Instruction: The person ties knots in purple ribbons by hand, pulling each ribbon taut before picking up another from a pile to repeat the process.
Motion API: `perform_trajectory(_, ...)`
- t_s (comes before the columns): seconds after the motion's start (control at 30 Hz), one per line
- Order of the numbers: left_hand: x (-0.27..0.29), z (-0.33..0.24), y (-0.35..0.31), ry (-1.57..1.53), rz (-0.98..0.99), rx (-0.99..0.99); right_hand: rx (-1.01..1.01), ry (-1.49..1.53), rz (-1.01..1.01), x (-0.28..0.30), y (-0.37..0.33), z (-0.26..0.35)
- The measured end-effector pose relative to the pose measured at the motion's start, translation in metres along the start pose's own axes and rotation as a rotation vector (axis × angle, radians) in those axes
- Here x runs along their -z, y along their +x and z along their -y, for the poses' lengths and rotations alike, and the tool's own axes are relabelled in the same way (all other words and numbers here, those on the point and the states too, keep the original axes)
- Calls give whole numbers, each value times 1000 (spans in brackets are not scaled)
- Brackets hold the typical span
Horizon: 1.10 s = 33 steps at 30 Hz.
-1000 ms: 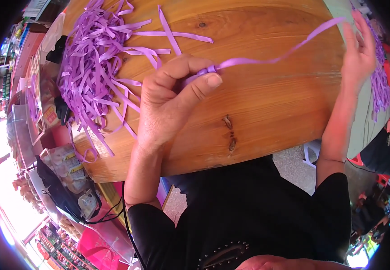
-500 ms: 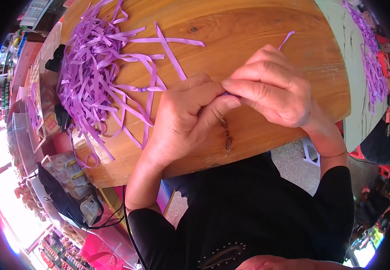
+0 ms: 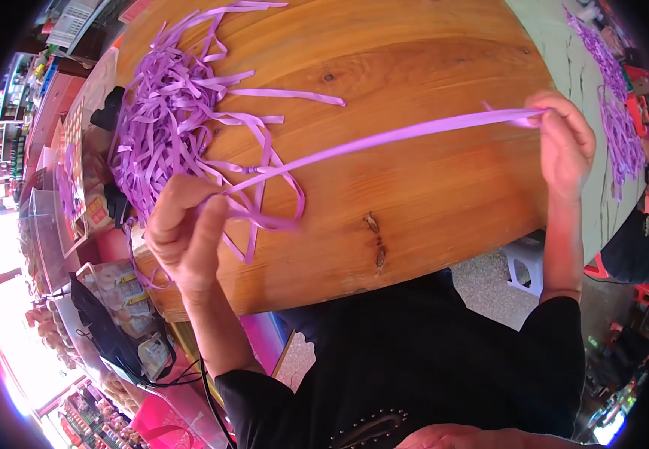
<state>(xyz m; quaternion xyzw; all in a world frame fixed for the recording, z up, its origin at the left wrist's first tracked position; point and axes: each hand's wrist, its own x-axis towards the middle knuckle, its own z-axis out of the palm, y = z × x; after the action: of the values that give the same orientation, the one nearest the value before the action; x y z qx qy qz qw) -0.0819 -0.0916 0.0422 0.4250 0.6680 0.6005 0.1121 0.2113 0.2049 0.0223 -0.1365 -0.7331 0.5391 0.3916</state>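
Observation:
A purple ribbon [image 3: 384, 137] stretches taut across the table in front of me, rising slightly to the right. My left hand [image 3: 187, 236] pinches one end between thumb and fingers, close to the near side of the ribbon pile. A loose tail, blurred, hangs by that hand. At the table's right edge, the fingertips of my right hand [image 3: 566, 150] are closed on the other end, where a short tail folds back. A tangled pile of purple ribbons [image 3: 156, 112] lies on the left of the table, several strands trailing toward the middle.
The wooden table [image 3: 444, 194] has a curved near edge just before my body. On the right, a pale marbled surface [image 3: 564, 52] bears more purple ribbons [image 3: 618, 142]. A white plastic stool [image 3: 523, 268] stands below on the floor. Bags and packets [image 3: 115, 299] crowd the left side.
My hands, close together before, have moved far apart, left hand leftward and right hand rightward. The ribbon is now drawn out between them.

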Motion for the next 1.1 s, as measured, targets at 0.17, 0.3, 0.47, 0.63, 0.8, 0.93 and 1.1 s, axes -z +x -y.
perform_trajectory(0.17,37,11,-11,21,-136,93,-131,117,-285,57,-7,-24)
perform_trajectory(0.3,53,18,-20,-31,-190,171,-185,146,-264,74,-12,-26)
perform_trajectory(0.47,57,18,-27,31,-228,120,-131,365,-291,74,-2,-28)
perform_trajectory(0.63,68,19,-36,127,-220,124,-140,561,-380,87,2,-31)
perform_trajectory(0.8,86,31,-48,-61,-278,122,-156,782,-520,124,1,-51)
perform_trajectory(0.93,81,35,-54,-192,-379,139,-212,804,-570,130,6,-54)
perform_trajectory(1.1,60,41,-47,-582,-448,125,-200,970,-609,120,16,-55)
